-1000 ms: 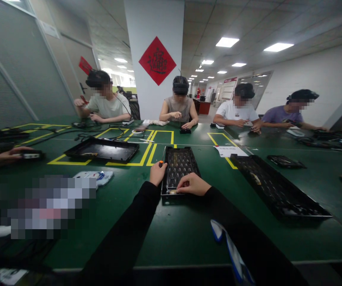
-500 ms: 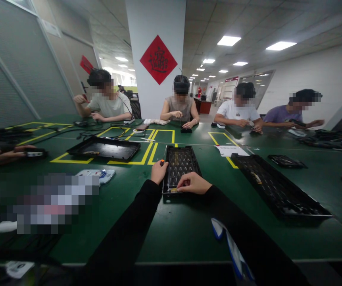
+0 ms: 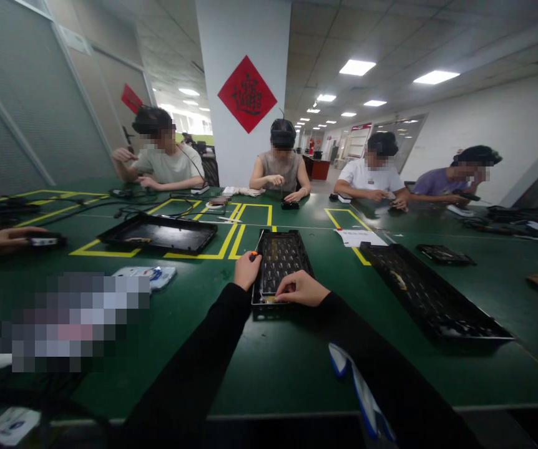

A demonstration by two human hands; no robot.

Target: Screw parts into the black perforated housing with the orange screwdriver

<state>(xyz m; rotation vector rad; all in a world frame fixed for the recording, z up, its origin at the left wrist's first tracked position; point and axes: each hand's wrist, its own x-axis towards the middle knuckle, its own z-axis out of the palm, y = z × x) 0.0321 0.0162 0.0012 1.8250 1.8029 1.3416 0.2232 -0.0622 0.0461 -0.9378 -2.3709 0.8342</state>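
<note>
In front of me on the green table [image 3: 259,362] lies a black rectangular housing [image 3: 284,249] with rows of small metallic parts inside. My left hand [image 3: 247,270] is closed at its left wall, around a small tool whose orange end [image 3: 253,254] sticks out by the thumb; the rest of it is hidden. Fingertips of my right hand [image 3: 303,288] are pinched together at the housing's near end, on a small yellowish piece [image 3: 269,300]. What exactly that piece is, I cannot make out.
A longer black housing [image 3: 430,287] lies to the right, a shallow black tray [image 3: 161,232] to the left. Near them are a white paper [image 3: 359,237], a small black part [image 3: 444,254] and a plastic packet [image 3: 161,277]. Several people sit around; a co-worker's hand [image 3: 4,242] holds a black device [image 3: 47,240].
The view has shifted slightly, so most things sit a little further left. Both my hands keep their places on the housing. The far-right person's hand has risen toward the head.
</note>
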